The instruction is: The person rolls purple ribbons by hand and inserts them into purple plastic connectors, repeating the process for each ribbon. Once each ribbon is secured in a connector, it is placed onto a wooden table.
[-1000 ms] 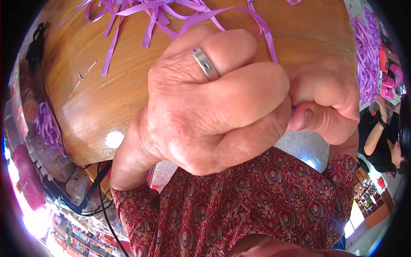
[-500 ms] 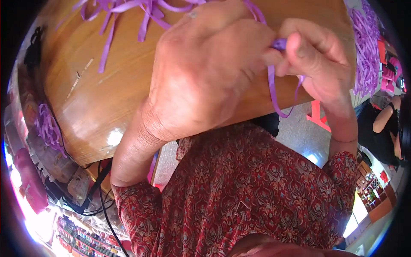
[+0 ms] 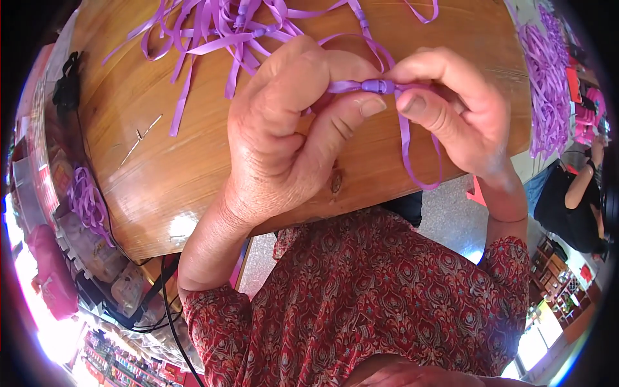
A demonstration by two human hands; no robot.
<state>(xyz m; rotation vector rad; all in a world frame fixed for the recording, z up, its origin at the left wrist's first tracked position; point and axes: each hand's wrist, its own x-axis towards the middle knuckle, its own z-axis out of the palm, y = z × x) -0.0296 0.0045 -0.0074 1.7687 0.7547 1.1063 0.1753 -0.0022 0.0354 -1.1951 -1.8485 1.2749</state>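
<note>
Between my two hands a purple ribbon lanyard is stretched, with a small purple plastic buckle (image 3: 378,86) at its middle. My left hand (image 3: 284,122) pinches the ribbon on the buckle's left side, its thumb just under the buckle. On the other side, my right hand (image 3: 458,106) grips the ribbon between thumb and forefinger, close to the buckle's end. A loop of purple ribbon (image 3: 406,151) hangs below my right fingers, past the table's near edge. Another strand runs up from the hands toward the far side.
Purple lanyards with buckles (image 3: 219,29) lie heaped on the wooden table (image 3: 161,193) at the far left. A thin metal rod (image 3: 140,138) rests nearby. More ribbons hang at the right (image 3: 545,84) and left (image 3: 89,203). A black cable (image 3: 97,187) follows the left edge. Another person (image 3: 570,200) is at right.
My hands have turned and drawn slightly apart, so the buckle now shows between them. My left hand has rolled so its thumb faces up. The view has shifted, showing more of the heap.
</note>
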